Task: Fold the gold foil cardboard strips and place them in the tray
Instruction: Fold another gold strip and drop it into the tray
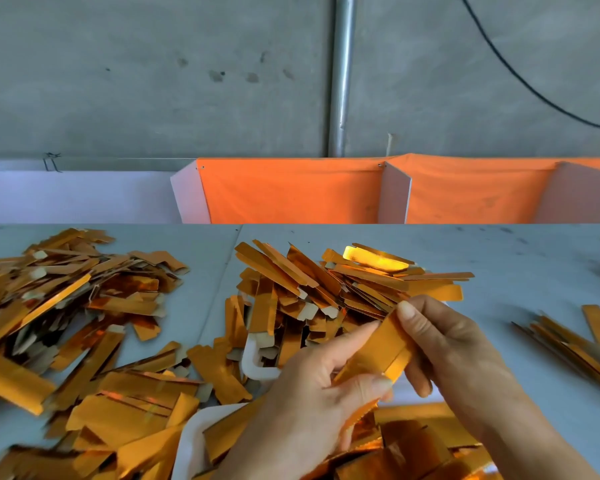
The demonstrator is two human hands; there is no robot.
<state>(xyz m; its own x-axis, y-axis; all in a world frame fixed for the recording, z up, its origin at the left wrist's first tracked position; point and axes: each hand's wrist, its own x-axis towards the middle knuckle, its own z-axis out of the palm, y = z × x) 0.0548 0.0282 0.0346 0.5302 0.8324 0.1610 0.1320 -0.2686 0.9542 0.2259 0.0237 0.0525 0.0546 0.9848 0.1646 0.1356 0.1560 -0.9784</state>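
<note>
One gold foil cardboard strip (383, 344) is held between both hands over the table's near middle. My left hand (312, 393) pinches its lower end between thumb and fingers. My right hand (444, 344) grips the upper end, thumb on top. Loose gold strips lie in a big heap (329, 289) just beyond my hands. A white tray (253, 362) shows its rim under that heap, and another white tray rim (191, 434) lies near the bottom, holding several strips.
A second pile of strips (66, 299) covers the left of the grey table. A small bundle of strips (575, 337) lies at the right. Orange cloth bins with white dividers (397, 192) stand along the table's far edge, below a concrete wall.
</note>
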